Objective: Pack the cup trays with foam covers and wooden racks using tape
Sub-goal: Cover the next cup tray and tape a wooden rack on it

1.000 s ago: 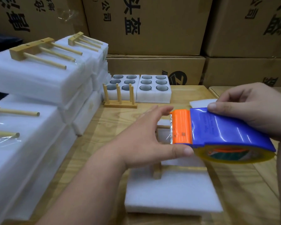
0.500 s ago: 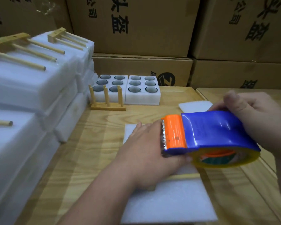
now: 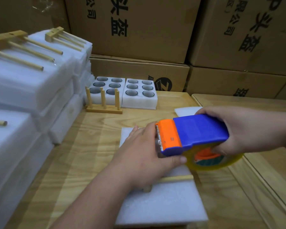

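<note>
Item: tape dispenser [image 3: 193, 134], blue with an orange nose, held just above the foam cover [image 3: 162, 205] on the table [image 3: 82, 162]. Its long axis runs left to right; the toothed nose points left. My right hand [image 3: 248, 129] has its grip wrapped round the blue body. My left hand [image 3: 145, 156] lies flat on the wooden rack [image 3: 177, 178], thumb against the nose's underside. Behind: two cup trays [image 3: 139, 92], an upright rack [image 3: 104, 103].

Right hand [image 3: 248, 129] grips tape dispenser [image 3: 193, 133]; left hand [image 3: 145, 156] presses foam cover [image 3: 162, 204]
</note>
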`<control>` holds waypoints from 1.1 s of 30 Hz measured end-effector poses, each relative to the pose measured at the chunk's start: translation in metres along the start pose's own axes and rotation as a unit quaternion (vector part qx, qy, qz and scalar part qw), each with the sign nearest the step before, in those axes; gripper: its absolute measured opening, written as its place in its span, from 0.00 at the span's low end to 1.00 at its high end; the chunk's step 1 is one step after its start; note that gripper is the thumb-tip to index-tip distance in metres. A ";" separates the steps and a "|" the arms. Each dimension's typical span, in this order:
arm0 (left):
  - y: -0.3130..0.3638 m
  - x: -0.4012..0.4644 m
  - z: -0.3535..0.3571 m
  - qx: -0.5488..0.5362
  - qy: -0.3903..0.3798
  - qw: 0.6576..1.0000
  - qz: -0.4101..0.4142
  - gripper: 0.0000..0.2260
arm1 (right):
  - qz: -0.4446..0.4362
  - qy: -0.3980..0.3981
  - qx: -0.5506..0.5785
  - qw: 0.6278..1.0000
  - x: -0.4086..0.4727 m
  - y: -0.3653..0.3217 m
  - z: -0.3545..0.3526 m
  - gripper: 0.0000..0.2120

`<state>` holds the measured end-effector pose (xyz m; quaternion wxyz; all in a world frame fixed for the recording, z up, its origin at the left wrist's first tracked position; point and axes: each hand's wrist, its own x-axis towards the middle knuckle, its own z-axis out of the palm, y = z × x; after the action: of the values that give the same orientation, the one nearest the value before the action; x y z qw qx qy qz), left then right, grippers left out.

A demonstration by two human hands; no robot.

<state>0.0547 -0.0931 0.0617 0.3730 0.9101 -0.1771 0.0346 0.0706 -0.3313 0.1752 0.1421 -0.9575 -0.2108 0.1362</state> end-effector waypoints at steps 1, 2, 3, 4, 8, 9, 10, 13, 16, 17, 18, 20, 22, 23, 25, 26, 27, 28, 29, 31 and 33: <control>0.000 0.000 0.000 -0.003 0.000 1.000 -0.001 0.35 | 0.002 -0.008 -0.004 1.000 0.002 -0.001 -0.001 0.33; -0.001 0.000 0.000 -0.005 0.000 1.000 -0.001 0.35 | 0.000 -0.011 -0.016 1.000 0.003 -0.003 -0.001 0.35; -0.001 0.000 0.000 -0.005 -0.002 1.000 -0.001 0.34 | -0.005 -0.005 -0.029 1.000 0.003 -0.004 0.000 0.38; -0.002 0.000 0.000 -0.004 -0.003 1.000 -0.002 0.34 | -0.014 0.013 -0.039 0.999 0.002 -0.003 0.002 0.43; -0.003 0.001 0.001 -0.001 -0.009 1.000 -0.010 0.33 | -0.064 0.090 -0.068 0.991 -0.007 0.011 0.021 0.51; -0.002 0.000 0.001 -0.001 -0.009 1.000 -0.008 0.32 | -0.069 0.096 -0.083 0.989 -0.008 0.015 0.025 0.52; -0.002 0.000 0.001 0.000 -0.009 1.000 -0.005 0.32 | -0.070 0.099 -0.096 0.988 -0.008 0.019 0.027 0.53; -0.001 0.000 0.000 -0.002 -0.010 1.000 -0.012 0.32 | -0.077 0.097 -0.129 0.984 -0.003 0.022 0.025 0.52; -0.001 0.000 0.000 0.005 -0.018 1.000 -0.025 0.33 | -0.095 0.083 -0.158 0.979 -0.001 0.021 0.016 0.51; -0.001 0.000 -0.001 0.008 -0.021 0.999 -0.027 0.35 | -0.100 0.081 -0.167 0.977 0.000 0.022 0.015 0.51; -0.001 0.000 -0.001 0.010 -0.021 0.999 -0.028 0.36 | -0.104 0.082 -0.178 0.975 -0.001 0.024 0.014 0.51; 0.000 -0.001 -0.002 0.009 -0.020 0.999 -0.026 0.38 | -0.105 0.090 -0.197 0.971 -0.003 0.029 0.012 0.50; 0.000 -0.001 -0.001 0.016 -0.022 0.999 -0.022 0.40 | -0.099 0.095 -0.207 0.969 -0.006 0.037 0.010 0.48; 0.000 -0.002 -0.001 0.022 -0.025 0.999 -0.023 0.42 | -0.092 0.092 -0.208 0.969 -0.009 0.042 0.009 0.47; -0.001 -0.002 -0.001 0.029 -0.031 0.999 -0.031 0.44 | -0.071 0.083 -0.205 0.973 -0.016 0.053 0.009 0.46; -0.001 -0.002 -0.001 0.030 -0.033 0.998 -0.035 0.45 | -0.061 0.077 -0.202 0.974 -0.020 0.060 0.009 0.45; -0.001 -0.002 -0.001 0.029 -0.033 0.998 -0.037 0.44 | -0.054 0.071 -0.198 0.976 -0.024 0.066 0.009 0.44; -0.001 -0.002 -0.001 0.029 -0.033 0.998 -0.038 0.44 | -0.047 0.061 -0.195 0.978 -0.027 0.071 0.009 0.44; -0.001 -0.002 -0.001 0.030 -0.034 0.998 -0.039 0.43 | -0.038 0.052 -0.193 0.979 -0.030 0.075 0.010 0.44; -0.001 -0.003 -0.001 0.033 -0.036 0.998 -0.038 0.42 | -0.022 0.039 -0.189 0.981 -0.034 0.082 0.012 0.44; -0.001 -0.004 -0.002 0.033 -0.038 0.998 -0.037 0.40 | -0.012 0.028 -0.181 0.983 -0.035 0.088 0.016 0.44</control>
<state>0.0518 -0.0904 0.0616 0.3372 0.9284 -0.1560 -0.0079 0.0665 -0.4198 0.1388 -0.0265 -0.9684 -0.2389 0.0669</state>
